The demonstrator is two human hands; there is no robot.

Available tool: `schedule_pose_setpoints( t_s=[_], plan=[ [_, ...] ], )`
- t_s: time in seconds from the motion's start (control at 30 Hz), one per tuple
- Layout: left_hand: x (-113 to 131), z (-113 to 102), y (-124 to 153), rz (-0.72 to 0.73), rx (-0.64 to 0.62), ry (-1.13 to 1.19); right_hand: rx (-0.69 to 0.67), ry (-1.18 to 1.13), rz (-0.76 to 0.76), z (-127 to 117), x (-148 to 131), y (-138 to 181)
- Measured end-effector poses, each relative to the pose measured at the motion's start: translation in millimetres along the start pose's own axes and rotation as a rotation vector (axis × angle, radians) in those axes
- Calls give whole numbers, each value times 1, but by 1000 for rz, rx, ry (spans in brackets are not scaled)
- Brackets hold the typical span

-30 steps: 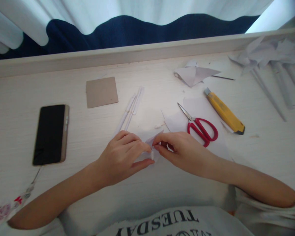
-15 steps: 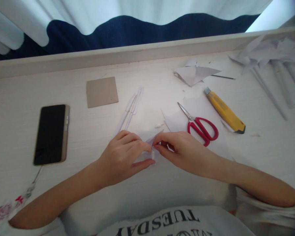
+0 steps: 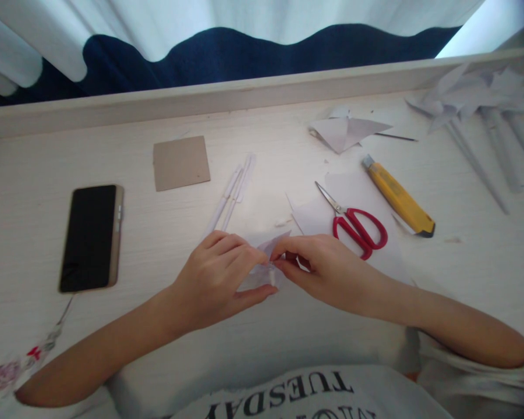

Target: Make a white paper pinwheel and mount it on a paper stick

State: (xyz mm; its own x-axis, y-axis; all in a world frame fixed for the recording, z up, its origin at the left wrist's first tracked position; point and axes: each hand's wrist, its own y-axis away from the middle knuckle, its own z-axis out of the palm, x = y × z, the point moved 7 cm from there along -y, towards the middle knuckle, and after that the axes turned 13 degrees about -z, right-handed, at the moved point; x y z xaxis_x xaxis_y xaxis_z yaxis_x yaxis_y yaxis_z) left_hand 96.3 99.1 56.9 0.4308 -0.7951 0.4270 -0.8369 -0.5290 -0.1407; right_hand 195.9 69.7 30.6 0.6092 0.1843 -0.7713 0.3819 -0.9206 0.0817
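Observation:
My left hand (image 3: pixel 227 270) holds a small piece of white folded paper (image 3: pixel 258 274) between thumb and fingers, close to the table's front. Against the same paper, my right hand (image 3: pixel 318 262) pinches thumb and forefinger together; whatever sits in that pinch is too small to make out. A paper point sticks up behind the fingertips. Just beyond my right hand lie red-handled scissors (image 3: pixel 353 224) on white paper sheets (image 3: pixel 310 212). Thin rolled paper sticks (image 3: pixel 231 195) lie beyond my left hand.
A phone (image 3: pixel 89 238) with a beaded charm (image 3: pixel 35 352) lies at left, near a cardboard square (image 3: pixel 181 163). At right are a yellow utility knife (image 3: pixel 399 198), a folded paper piece (image 3: pixel 344 132) and several paper pinwheels (image 3: pixel 475 99) on sticks. A raised ledge (image 3: pixel 227 93) borders the back.
Almost nothing differs. My left thumb has shifted very slightly to the right along the paper; both hands keep their places.

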Motion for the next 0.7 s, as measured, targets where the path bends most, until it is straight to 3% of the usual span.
schedule_pose_setpoints(
  t_s=[0.7],
  plan=[
    [-1,5,0,-39,-55,42,-35,-3,-20,2,-4,-1]
  ],
)
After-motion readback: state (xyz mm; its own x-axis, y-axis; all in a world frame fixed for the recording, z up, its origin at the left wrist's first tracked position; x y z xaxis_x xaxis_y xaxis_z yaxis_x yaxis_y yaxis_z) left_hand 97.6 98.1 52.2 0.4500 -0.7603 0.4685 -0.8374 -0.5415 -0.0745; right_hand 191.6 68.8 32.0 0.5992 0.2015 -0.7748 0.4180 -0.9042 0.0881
